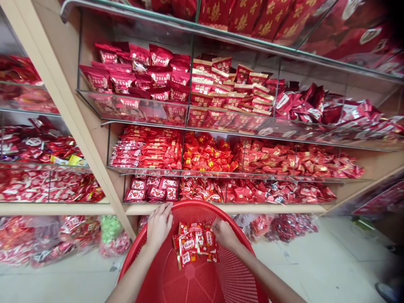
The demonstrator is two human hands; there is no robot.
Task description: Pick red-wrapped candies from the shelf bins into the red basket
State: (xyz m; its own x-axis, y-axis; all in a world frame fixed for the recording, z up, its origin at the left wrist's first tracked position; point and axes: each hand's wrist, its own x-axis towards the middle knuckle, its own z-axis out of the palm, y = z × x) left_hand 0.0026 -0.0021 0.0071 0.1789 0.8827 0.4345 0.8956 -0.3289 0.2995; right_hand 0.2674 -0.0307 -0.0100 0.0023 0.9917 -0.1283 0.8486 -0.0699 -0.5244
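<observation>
**A:** Where do you stand right now?

**B:** You are at the collecting step, by my reading. Your left hand (158, 226) curls over the far rim of the red basket (202, 277), fingers closed on the edge. Your right hand (224, 234) sits inside the basket, fingers bent down on the right side of the pile of sachets (194, 246); whether it pinches one or only rests on them, you cannot tell from here.

**A:** And the sachets themselves?

**B:** They lie in a loose heap on the basket's mesh floor, near the far rim, between your two hands. They are small flat packets, glossy red film with white and gold print, crinkled at the sealed ends.

**A:** What does the next move ask of you?

**B:** Probably a light touch: slick film slides, so spread your fingers rather than squeeze. The basket is rigid perforated plastic, round, with a smooth rolled rim, so your left-hand hold should keep it steady.

**A:** Anything around it?

**B:** The glass-fronted shelves (221, 126) just beyond the rim hold more red packets, sorted by compartment.
</observation>
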